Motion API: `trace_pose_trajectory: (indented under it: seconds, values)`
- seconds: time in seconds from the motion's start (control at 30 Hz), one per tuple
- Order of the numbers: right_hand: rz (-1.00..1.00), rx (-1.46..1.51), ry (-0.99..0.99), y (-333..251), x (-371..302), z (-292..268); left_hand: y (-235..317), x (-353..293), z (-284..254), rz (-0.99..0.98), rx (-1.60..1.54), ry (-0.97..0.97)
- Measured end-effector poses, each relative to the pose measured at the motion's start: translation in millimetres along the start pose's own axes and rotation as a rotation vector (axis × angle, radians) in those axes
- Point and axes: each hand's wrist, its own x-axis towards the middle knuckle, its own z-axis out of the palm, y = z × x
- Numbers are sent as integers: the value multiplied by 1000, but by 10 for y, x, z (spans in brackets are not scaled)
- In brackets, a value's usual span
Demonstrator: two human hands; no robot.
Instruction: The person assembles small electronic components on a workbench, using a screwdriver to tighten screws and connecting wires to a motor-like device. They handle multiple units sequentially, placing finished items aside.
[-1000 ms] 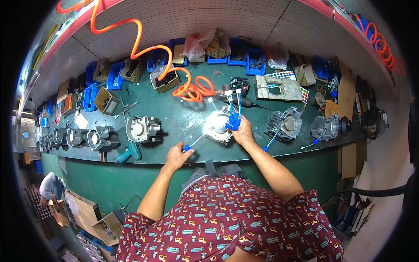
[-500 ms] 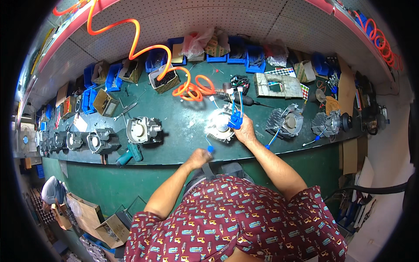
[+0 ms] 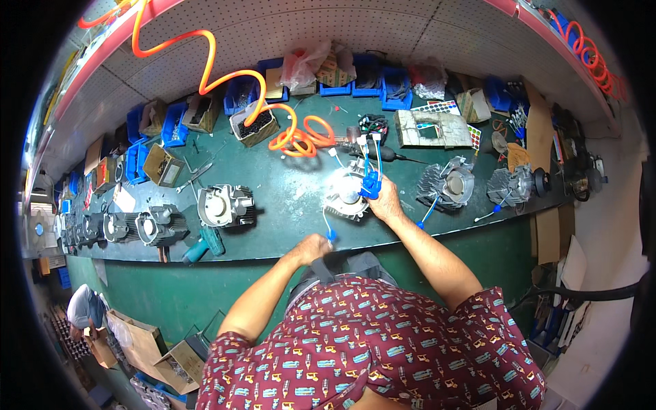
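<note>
My right hand (image 3: 386, 200) pinches blue plugs (image 3: 370, 185), likely light; grasp their sides. My left hand (image 3: 311, 249) curls, its hold unclear.

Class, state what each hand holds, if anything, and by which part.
Right hand: blue-capped leads, held at the caps. Left hand: at another lead's blue end; whether gripped cannot be told.

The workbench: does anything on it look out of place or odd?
Two things: the orange hose lies in loose loops and passes over the box of black parts, where it might snag; the green power tool lies by the front edge of the workbench, so it could be knocked off.
</note>
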Motion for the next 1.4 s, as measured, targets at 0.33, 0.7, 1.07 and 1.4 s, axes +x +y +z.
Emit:
trace_pose_trajectory:
  seconds: [0.33, 0.7, 1.07, 1.4]
  values:
    - [71, 12, 8, 8, -53, -4, 220, -690, -686, 234, -365, 669]
    - [-11, 1, -11, 22, -12, -19, 206, -698, -57, 30, 418, 380]
    - [114, 222, -13, 14, -5, 16, -386, -196, -148, -316, -366, 1056]
    - [524, 696, -135, -185, -152, -635, 444, -1233, 62, 95, 83, 1326]
